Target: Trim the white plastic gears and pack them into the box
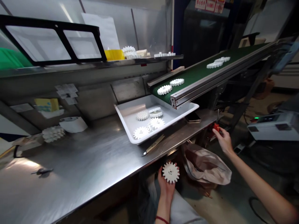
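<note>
A white plastic gear rests in my left hand, held below the table's front edge with its flat face up toward me. Out to the right, my right hand pinches a small red-handled tool with a thin shaft pointing up; its exact kind is too small to tell. Between the hands is an open bag. Several more white gears lie in the white tray on the metal table.
A green conveyor belt slopes down over the tray, carrying gears in pairs. A knife with a wooden handle and a phone lie by the tray. The steel table spans the left. A stack of gears and a tape roll sit behind.
</note>
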Tool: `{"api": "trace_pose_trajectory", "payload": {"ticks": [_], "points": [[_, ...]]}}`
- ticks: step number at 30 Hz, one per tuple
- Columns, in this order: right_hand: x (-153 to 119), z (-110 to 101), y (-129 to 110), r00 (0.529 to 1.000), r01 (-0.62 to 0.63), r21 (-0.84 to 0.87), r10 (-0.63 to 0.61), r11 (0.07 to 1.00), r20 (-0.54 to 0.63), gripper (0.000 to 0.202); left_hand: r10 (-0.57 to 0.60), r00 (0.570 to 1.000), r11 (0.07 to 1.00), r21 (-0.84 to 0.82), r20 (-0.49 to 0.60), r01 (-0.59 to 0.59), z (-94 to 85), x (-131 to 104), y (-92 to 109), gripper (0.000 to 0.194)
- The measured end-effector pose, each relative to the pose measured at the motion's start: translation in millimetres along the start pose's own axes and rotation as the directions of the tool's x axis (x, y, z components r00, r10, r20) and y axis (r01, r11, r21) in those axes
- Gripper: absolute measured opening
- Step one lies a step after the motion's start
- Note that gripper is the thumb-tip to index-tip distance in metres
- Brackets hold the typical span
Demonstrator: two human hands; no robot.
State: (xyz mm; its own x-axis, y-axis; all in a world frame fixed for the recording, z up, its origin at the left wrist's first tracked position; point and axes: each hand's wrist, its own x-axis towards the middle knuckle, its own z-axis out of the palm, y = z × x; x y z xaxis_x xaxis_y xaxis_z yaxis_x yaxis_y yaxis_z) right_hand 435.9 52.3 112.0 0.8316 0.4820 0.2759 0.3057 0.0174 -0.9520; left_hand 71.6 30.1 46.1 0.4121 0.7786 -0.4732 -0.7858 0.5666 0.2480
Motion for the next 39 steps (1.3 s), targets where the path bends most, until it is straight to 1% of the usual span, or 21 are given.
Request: {"api": "trace_pose_trajectory", "payload": {"ticks": [3,5,6,7,8,10,13,14,15,16,18,20,23,25,27,29,32,34,36,38,39], "points": [[-43.2,-19.1,-0.8,0.998,-0.004,0.031,0.006,0.999,-0.055,0.056,0.025,0.999,1.000,-0.002,0.030,-0.025,3.4,-7.9,0.2,0.041],[-85.0,-30.4,-1.2,0.998,-0.060,0.063,0.058,0.996,0.032,0.067,0.030,0.998,0.999,0.010,0.047,-0.030,6.1,-16.3,-0.6,0.040],[-109.5,-34.1,-1.6,0.985,-0.113,0.074,0.102,0.991,0.138,0.069,0.034,0.998,0.999,0.018,0.057,-0.035,7.7,-21.6,-1.2,0.039],[-135.5,-36.1,-2.5,0.947,-0.173,0.074,0.145,0.982,0.286,0.070,0.040,0.997,0.999,0.026,0.067,-0.042,9.7,-27.3,-1.7,0.038],[-162.1,-36.3,-4.5,0.885,-0.226,0.070,0.174,0.972,0.433,0.068,0.049,0.996,0.998,0.035,0.079,-0.052,12.3,-33.6,-1.9,0.037],[-212.5,-31.4,-14.3,0.746,-0.309,0.053,0.208,0.950,0.632,0.061,0.068,0.992,0.996,0.055,0.108,-0.074,20.7,-47.1,-1.2,0.036],[-262.9,-15.3,-47.8,0.600,-0.450,0.111,0.208,0.886,0.772,0.059,0.077,0.984,0.991,0.095,0.158,-0.093,43.3,-69.9,4.0,0.038],[-270.0,-9.3,-63.8,0.579,-0.489,0.162,0.180,0.857,0.796,0.054,0.082,0.981,0.989,0.109,0.178,-0.102,53.5,-78.3,6.8,0.040],[-272.3,-3.9,-81.6,0.584,-0.507,0.229,0.136,0.831,0.800,0.049,0.089,0.975,0.986,0.124,0.202,-0.116,64.6,-87.2,10.0,0.042],[-270.5,0.7,-100.5,0.607,-0.513,0.300,0.092,0.805,0.789,0.047,0.098,0.968,0.981,0.141,0.233,-0.133,76.6,-96.2,13.5,0.045],[-258.7,7.1,-139.2,0.655,-0.507,0.415,0.025,0.755,0.755,0.045,0.123,0.939,0.963,0.189,0.320,-0.191,101.8,-114.0,21.5,0.049],[-242.6,10.7,-174.8,0.679,-0.494,0.475,-0.018,0.728,0.734,0.042,0.161,0.903,0.945,0.200,0.399,-0.257,126.9,-129.8,30.3,0.052],[-222.0,14.6,-214.0,0.650,-0.480,0.521,-0.113,0.705,0.752,0.040,0.269,0.838,0.898,0.192,0.475,-0.396,158.2,-148.9,43.1,0.053],[-213.8,16.6,-228.8,0.623,-0.473,0.544,-0.174,0.693,0.763,0.040,0.335,0.808,0.855,0.204,0.485,-0.477,170.7,-159.3,48.6,0.051],[-211.2,17.0,-236.0,0.614,-0.466,0.548,-0.193,0.694,0.766,0.040,0.383,0.798,0.822,0.223,0.466,-0.524,174.7,-168.0,50.1,0.050],[-214.7,15.3,-238.8,0.615,-0.467,0.537,-0.179,0.702,0.768,0.041,0.406,0.806,0.810,0.239,0.430,-0.535,171.5,-174.3,48.2,0.049],[-228.1,12.7,-241.7,0.659,-0.477,0.532,-0.115,0.700,0.743,0.039,0.468,0.805,0.778,0.263,0.364,-0.571,160.4,-178.9,43.6,0.051],[-238.2,14.3,-244.0,0.708,-0.471,0.560,-0.087,0.682,0.701,0.036,0.546,0.768,0.724,0.273,0.333,-0.633,153.0,-179.6,41.2,0.055],[-246.8,18.8,-245.3,0.761,-0.444,0.601,-0.075,0.665,0.644,0.032,0.625,0.710,0.652,0.284,0.324,-0.703,147.0,-179.0,39.2,0.058],[-253.2,24.1,-245.3,0.790,-0.411,0.630,-0.088,0.659,0.607,0.030,0.678,0.667,0.598,0.296,0.308,-0.745,142.4,-177.8,37.3,0.059],[-255.7,26.0,-245.1,0.790,-0.402,0.628,-0.095,0.666,0.606,0.030,0.695,0.662,0.592,0.300,0.281,-0.749,140.5,-177.2,36.4,0.058]]}}
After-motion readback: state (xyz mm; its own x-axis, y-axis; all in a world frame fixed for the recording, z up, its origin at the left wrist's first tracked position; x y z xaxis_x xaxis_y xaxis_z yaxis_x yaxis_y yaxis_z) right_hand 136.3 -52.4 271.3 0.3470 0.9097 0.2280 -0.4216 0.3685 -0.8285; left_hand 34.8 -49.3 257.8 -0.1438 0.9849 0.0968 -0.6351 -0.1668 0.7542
